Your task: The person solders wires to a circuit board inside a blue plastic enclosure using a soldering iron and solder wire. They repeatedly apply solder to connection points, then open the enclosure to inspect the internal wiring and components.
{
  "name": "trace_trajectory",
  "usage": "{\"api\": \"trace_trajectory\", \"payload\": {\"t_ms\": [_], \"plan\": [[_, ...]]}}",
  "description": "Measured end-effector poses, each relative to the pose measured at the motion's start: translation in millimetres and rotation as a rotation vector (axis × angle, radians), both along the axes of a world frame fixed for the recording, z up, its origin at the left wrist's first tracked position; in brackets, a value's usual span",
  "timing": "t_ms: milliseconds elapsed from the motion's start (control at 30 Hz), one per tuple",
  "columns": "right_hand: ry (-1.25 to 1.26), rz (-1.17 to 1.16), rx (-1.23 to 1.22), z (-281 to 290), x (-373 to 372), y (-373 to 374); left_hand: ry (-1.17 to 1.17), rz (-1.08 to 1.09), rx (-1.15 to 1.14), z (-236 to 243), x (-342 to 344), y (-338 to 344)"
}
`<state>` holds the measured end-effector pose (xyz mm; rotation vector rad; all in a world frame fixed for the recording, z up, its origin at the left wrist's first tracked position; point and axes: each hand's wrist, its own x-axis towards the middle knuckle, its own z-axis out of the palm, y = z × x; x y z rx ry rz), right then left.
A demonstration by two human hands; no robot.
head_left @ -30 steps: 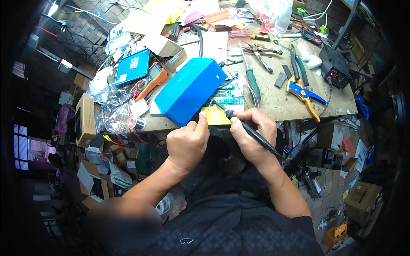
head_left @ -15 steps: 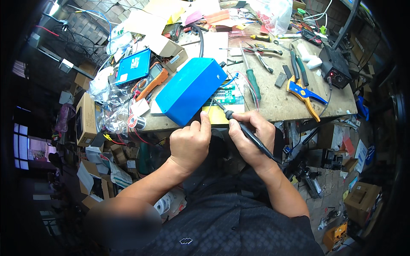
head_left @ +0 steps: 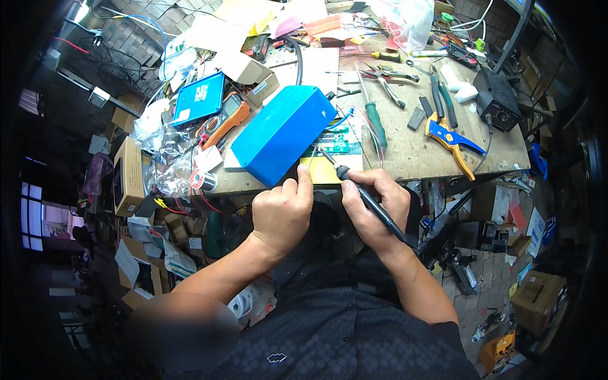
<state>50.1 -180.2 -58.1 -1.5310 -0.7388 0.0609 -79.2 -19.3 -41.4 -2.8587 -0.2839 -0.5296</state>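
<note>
My right hand (head_left: 379, 202) is closed around the handle of a black soldering iron (head_left: 372, 202). The iron's tip points up and left to the near edge of a green circuit board (head_left: 340, 144). My left hand (head_left: 283, 212) is closed, its index finger and thumb pinching a thin solder wire (head_left: 311, 156) that reaches toward the board near the tip. A blue plastic box (head_left: 282, 134) stands tilted left of the board and hides part of it. Beneath the board lies a yellow sheet (head_left: 323, 173).
Right of the board lie a green-handled screwdriver (head_left: 375, 120), pliers (head_left: 387, 82) and a blue-and-orange wire stripper (head_left: 453, 142). A black soldering station (head_left: 497, 98) stands at the right. To the left are a multimeter (head_left: 223, 119), a blue lid (head_left: 199, 98) and a wire spool (head_left: 204, 182).
My right hand and the soldering iron have shifted slightly to the right. The red light on the station is no longer lit. My left hand has barely moved.
</note>
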Motion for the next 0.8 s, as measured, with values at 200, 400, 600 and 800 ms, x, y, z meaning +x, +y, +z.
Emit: {"api": "trace_trajectory", "payload": {"t_ms": [200,400,600,800], "plan": [[0.018,0.02,-0.001,-2.9,-2.0,1.9,0.001,0.01,-0.004,-1.3,0.1,0.1],[-0.029,0.01,0.008,-9.4,-3.9,4.3,-0.001,0.015,-0.005,-0.9,1.1,-0.8],[-0.083,-0.012,0.023,-15.1,-8.3,6.4,-0.001,0.015,-0.01,-0.8,1.6,-1.1],[-0.113,-0.038,0.024,-15.6,-10.0,6.4,-0.002,0.014,-0.009,-0.5,1.3,-0.8]]}}
